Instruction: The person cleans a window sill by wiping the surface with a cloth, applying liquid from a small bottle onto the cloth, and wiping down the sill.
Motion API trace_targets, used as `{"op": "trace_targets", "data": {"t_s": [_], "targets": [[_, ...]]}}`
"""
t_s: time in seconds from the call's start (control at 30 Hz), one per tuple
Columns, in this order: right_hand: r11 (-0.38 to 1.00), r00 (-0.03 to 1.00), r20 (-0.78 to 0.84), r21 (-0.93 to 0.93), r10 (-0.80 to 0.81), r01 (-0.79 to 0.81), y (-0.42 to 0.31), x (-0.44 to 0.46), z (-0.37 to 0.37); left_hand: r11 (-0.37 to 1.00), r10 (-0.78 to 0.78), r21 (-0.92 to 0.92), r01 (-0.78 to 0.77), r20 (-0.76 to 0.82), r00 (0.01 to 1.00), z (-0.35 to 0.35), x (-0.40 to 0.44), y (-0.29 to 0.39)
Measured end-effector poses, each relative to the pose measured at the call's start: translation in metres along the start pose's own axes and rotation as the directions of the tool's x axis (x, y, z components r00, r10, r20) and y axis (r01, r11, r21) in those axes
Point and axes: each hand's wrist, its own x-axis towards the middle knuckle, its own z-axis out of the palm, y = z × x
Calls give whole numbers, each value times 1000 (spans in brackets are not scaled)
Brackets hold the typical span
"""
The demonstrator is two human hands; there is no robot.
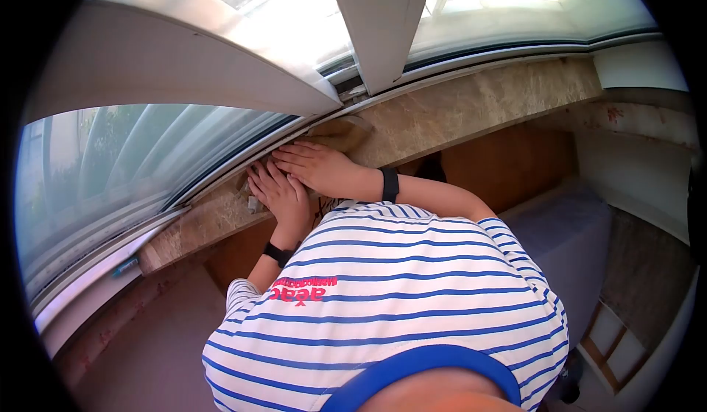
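My left hand [280, 195] lies on the marbled windowsill [471, 103] by the window track, fingers stretched out and close together. Beside it and partly over its fingertips is my right hand [317, 167], also flat with its fingers extended. A brown piece of cloth or paper [342, 134] lies on the sill against the frame, just beyond my right hand. Whether it runs on under my palms is hidden. A small whitish object [253, 204] sits at the sill edge next to my left hand. Each wrist has a black band.
Sliding window panes [147, 154] with thick pale frames [379, 22] rise close in front. Below the sill are a brown wooden surface [515, 162] and a grey-purple covered surface [563, 235]. A small blue-green item [125, 267] is near the sill's left end.
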Motion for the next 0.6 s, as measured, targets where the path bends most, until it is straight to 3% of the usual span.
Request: {"op": "trace_targets", "data": {"t_s": [0.27, 0.5, 0.6], "targets": [[995, 996, -88, -88, 26, -34, 62, -72, -89, 998, 57, 5, -57, 16, 998, 20, 24, 126], [964, 977, -130, -187, 168, -191, 109, -148, -162, 977, 168, -139, -159, 58, 984, 34, 43, 239], [923, 955, -178, -265, 239, -280, 124, -173, -189, 965, 204, -172, -200, 7, 979, 42, 49, 280]]}}
